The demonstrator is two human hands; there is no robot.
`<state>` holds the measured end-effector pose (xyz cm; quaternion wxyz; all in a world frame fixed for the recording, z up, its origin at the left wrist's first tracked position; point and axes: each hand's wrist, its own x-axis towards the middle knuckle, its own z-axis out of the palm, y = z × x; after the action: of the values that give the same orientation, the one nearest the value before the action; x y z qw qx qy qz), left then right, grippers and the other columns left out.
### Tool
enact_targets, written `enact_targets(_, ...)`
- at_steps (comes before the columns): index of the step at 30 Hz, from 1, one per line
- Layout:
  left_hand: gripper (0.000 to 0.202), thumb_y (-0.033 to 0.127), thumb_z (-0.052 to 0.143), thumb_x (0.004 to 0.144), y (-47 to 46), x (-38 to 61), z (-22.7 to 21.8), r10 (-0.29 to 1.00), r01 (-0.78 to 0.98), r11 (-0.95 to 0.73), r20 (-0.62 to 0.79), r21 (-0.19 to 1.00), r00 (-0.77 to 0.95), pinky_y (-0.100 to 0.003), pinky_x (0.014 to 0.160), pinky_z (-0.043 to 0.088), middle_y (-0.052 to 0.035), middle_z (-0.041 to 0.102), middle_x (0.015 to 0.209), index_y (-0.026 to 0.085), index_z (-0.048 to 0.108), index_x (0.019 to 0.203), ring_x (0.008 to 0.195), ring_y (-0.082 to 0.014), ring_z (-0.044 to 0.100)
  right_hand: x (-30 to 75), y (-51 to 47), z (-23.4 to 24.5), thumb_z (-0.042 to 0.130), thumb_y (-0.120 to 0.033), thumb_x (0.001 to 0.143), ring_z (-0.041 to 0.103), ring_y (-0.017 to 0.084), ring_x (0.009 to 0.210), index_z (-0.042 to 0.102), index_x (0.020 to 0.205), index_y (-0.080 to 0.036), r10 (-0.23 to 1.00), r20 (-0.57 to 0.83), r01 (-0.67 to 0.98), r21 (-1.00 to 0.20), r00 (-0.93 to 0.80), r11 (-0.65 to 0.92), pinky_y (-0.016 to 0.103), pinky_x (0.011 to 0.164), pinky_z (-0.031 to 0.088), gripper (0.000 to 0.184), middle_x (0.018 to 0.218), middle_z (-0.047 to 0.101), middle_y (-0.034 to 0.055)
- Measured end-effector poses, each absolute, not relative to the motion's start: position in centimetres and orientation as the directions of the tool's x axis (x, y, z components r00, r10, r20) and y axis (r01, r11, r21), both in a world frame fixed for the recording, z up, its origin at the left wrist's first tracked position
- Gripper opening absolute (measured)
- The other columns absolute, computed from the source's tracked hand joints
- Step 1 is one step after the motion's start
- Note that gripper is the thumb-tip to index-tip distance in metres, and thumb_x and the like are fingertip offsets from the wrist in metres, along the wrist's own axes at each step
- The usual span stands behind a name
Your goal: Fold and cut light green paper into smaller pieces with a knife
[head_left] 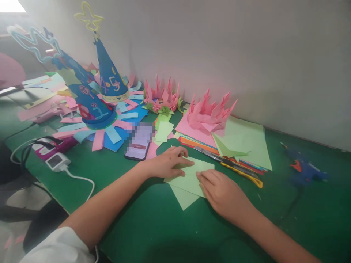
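Note:
A light green sheet of paper [189, 182] lies on the green table under both of my hands. A second light green piece [183, 201] sticks out beneath its near edge. My left hand [172, 162] rests on the sheet's left part, its fingers spread. At the right side, my right hand [221, 188] has its thumb and fingers closed together on the paper near its edge. A slim black, silver and yellow tool [233, 164] lies just beyond my right hand; I cannot tell its exact kind.
Behind are a stack of colored paper [255, 140], a pink paper crown [207, 115] and another pink crown [161, 96]. A phone [139, 140] and blue cone hats [93, 104] stand left, near a white charger [57, 162] with its cable. A blue glue gun [307, 171] lies right.

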<state>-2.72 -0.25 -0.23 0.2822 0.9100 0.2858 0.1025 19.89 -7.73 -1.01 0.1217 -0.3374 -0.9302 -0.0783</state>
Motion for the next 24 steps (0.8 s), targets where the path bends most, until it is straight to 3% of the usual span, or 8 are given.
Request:
enact_targets(4,0.039,0.027,0.064,0.083,-0.3,-2.9,-0.2,0.582,0.467,-0.670,0.017,0.577,0.813,-0.039,0.097,0.035,-0.0071,0.045,0.118,0.027,0.058,0.122,0.107,-0.0232,0.043,21.3,-8.1,-0.3,0.034,-0.011,0.092,0.057,0.021,0.077,0.066,0.098,-0.006,0.630,0.327,0.688,0.092,-0.704,0.720,0.034,0.069,0.047,0.034,0.078,0.063,0.0126)
enact_targets(8,0.042,0.026,0.064,0.082,-0.6,-3.1,-0.2,0.590,0.453,-0.665,0.045,0.594,0.806,-0.037,0.096,0.037,-0.0070,0.046,0.118,0.027,0.057,0.123,0.104,-0.0220,0.045,22.8,-7.3,0.1,0.035,-0.015,0.093,0.058,0.020,0.077,0.067,0.082,-0.014,0.694,0.319,0.742,0.048,-0.646,0.669,0.033,0.072,0.047,0.034,0.080,0.065,0.0095)
enact_targets(11,0.047,0.025,0.065,0.081,-0.6,-3.4,-0.1,0.589,0.447,-0.661,0.047,0.603,0.807,-0.037,0.095,0.038,-0.0080,0.048,0.119,0.026,0.052,0.126,0.107,-0.0232,0.045,23.9,-6.0,-0.7,0.037,-0.020,0.093,0.059,0.023,0.091,0.066,0.098,-0.013,0.680,0.466,0.794,0.085,-0.565,0.601,0.038,0.084,0.046,0.029,0.096,0.066,0.0115)
enact_targets(13,0.052,0.025,0.066,0.080,-0.6,-3.6,0.0,0.590,0.441,-0.655,0.051,0.614,0.806,-0.038,0.096,0.038,-0.0089,0.047,0.121,0.026,0.049,0.129,0.111,-0.0246,0.045,24.4,-5.2,-1.5,0.039,-0.023,0.093,0.059,0.025,0.093,0.064,0.104,-0.011,0.690,0.484,0.818,0.100,-0.538,0.567,0.040,0.084,0.046,0.030,0.102,0.065,0.0137)
enact_targets(20,0.064,0.019,0.061,0.080,-0.5,-4.3,0.6,0.589,0.425,-0.586,0.003,0.690,0.808,-0.040,0.100,0.038,-0.0108,0.038,0.131,0.027,0.034,0.137,0.122,-0.0263,0.040,25.4,-4.4,-2.9,0.038,-0.019,0.092,0.057,0.026,0.089,0.061,0.115,-0.013,0.714,0.446,0.832,0.157,-0.540,0.531,0.042,0.080,0.046,0.033,0.102,0.064,0.0141)
enact_targets(24,0.064,0.019,0.059,0.081,-0.7,-4.2,0.9,0.600,0.443,-0.549,-0.034,0.709,0.799,-0.041,0.099,0.039,-0.0108,0.037,0.130,0.027,0.032,0.138,0.121,-0.0263,0.041,25.8,-4.7,-2.8,0.037,-0.015,0.092,0.056,0.024,0.084,0.061,0.118,-0.014,0.752,0.429,0.852,0.093,-0.501,0.514,0.040,0.074,0.047,0.035,0.097,0.061,0.0135)
